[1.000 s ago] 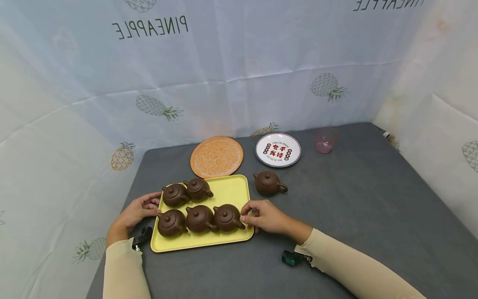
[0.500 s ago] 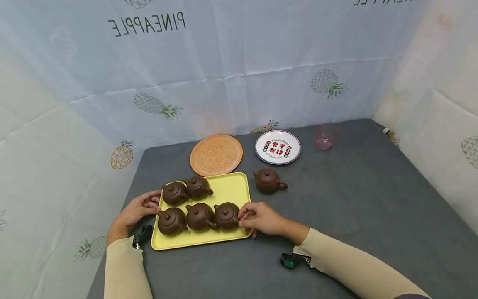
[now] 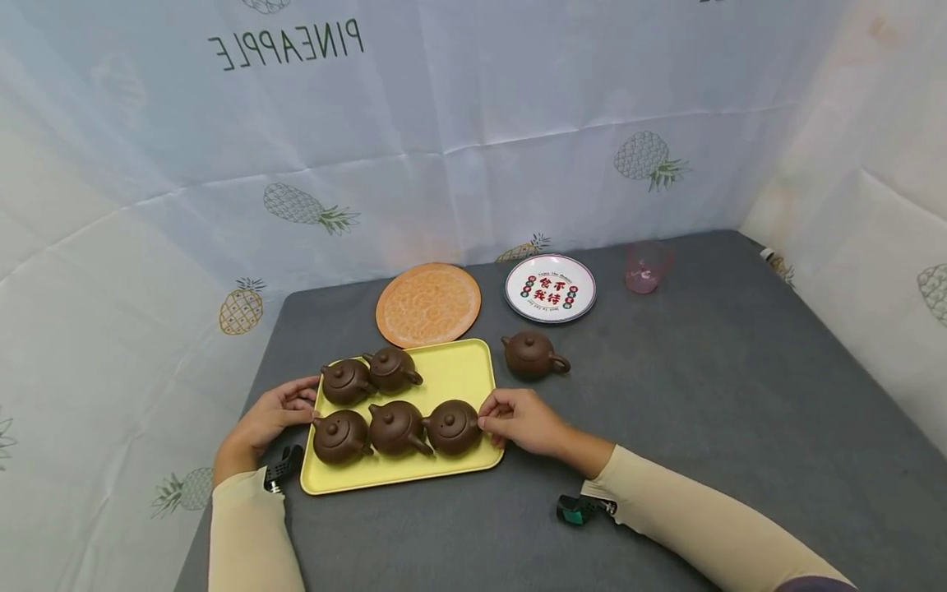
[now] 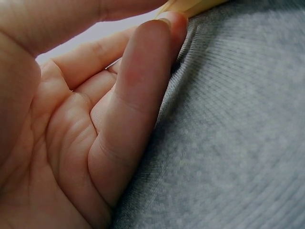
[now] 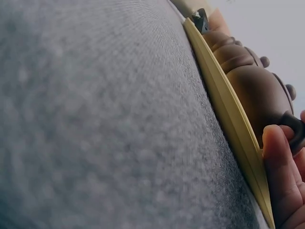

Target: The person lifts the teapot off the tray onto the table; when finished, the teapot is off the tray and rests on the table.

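A yellow tray (image 3: 455,362) lies on the grey table and carries several brown teapots. At its left edge, my left hand (image 3: 268,418) holds the rim with curled fingers; the left wrist view shows the fingertips (image 4: 169,24) meeting at the yellow edge. My right hand (image 3: 527,421) pinches the handle of the front-right teapot (image 3: 453,427), which stands on the tray. In the right wrist view the dark handle (image 5: 296,130) sits between thumb and fingers. Left of this teapot is a middle teapot (image 3: 398,427), then a front-left teapot (image 3: 340,437). Two more teapots (image 3: 392,370) stand at the back left.
Another brown teapot (image 3: 531,355) stands on the table just right of the tray. Behind are a round orange mat (image 3: 429,304), a white plate (image 3: 551,288) with red characters, and a pink clear cup (image 3: 645,267). A pineapple-print curtain (image 3: 473,123) hangs around the table.
The front-right teapot has turned, so its handle points more to the right, and has shifted slightly right. My right hand has turned with it. The left hand stays at the tray's edge.
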Tool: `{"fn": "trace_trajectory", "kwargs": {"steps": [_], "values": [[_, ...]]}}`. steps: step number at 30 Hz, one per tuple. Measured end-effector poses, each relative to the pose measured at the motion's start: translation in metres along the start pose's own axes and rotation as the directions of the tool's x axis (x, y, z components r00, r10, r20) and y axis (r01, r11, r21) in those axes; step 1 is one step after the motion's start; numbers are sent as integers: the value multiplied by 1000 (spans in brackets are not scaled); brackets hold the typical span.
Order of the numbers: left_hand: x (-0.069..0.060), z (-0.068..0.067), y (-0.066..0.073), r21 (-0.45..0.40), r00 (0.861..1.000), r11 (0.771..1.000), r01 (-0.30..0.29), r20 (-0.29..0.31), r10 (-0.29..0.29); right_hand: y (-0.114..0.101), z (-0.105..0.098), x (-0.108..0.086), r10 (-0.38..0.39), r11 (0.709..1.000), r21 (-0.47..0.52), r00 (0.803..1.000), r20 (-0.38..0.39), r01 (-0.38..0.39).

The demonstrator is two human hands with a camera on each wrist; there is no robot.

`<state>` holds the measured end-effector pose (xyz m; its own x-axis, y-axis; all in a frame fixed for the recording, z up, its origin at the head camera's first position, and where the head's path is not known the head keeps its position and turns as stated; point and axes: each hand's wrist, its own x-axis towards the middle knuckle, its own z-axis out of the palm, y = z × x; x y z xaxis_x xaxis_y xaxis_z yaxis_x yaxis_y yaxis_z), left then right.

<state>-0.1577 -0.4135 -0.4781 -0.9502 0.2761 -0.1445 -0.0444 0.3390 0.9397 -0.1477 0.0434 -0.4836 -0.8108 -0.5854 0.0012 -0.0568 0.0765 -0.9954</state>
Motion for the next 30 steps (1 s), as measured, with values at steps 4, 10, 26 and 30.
{"fn": "trace_trajectory", "kwargs": {"steps": [4,10,26,30], "values": [[2,-1,0,-4,1000,1000,12,-8,-12,-10,-4,-1,-2,1000,7,1000,-3,2],[5,-1,1,15,999,999,41,-29,-40,-32,-17,-2,-20,1000,22,1000,-1,20],[-2,-1,-2,25,1000,1000,11,-15,-10,-51,-94,-4,-119,993,4,977,-177,122],[-2,-1,-2,28,1000,1000,12,-18,-12,-53,-118,-11,-128,992,-15,963,-237,128]]}}
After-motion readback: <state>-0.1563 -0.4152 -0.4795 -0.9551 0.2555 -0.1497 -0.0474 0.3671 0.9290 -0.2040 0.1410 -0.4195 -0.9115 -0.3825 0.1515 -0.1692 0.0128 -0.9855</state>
